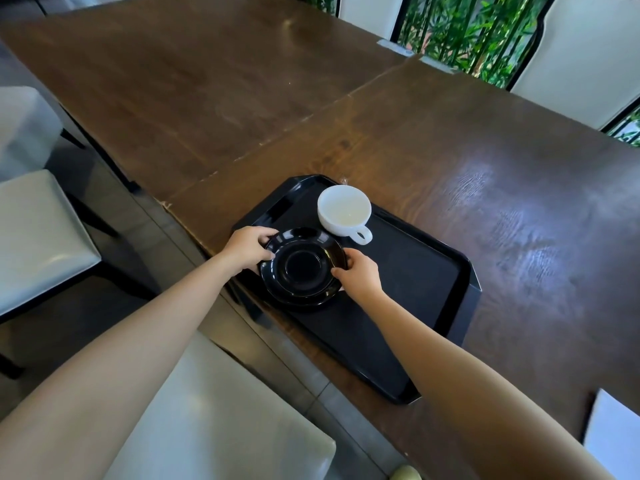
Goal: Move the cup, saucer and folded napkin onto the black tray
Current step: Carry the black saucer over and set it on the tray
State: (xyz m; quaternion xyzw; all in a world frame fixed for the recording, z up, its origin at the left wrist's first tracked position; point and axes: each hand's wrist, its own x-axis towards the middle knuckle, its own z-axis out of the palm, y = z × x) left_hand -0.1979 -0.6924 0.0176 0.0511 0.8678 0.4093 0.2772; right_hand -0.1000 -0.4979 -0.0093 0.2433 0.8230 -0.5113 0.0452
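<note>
While 2 bare forearms are reaching forward from the bottom of the view, a pale padded seat (214, 407) is showing beneath them and a white sheet (614, 434) is lying at the near right corner of the desk (502, 209). Just beyond, the black tray (415, 306) is sitting at the near edge of the desk, its near side jutting slightly past that edge. Over the tray's left part, both hands are holding the black saucer (303, 268): the left hand (247, 249) is gripping its left rim, with the thumb on top and the fingers (266, 254) curled around the edge, and the right hand (360, 275) is pinching its right rim in the same closed way. Whether the saucer is resting on the tray or being held just above it, I cannot tell. A small white corner is peeking out under the saucer's right edge by the right hand, too little to identify. Farther back, the white cup (344, 209) is standing upright on the tray near its far rim, apparently empty, with its handle pointing toward the person. Beyond the tray, the brown desk is stretching away bare, and white chair backs (581, 60) and green foliage (467, 29) are standing behind its far edge.
</note>
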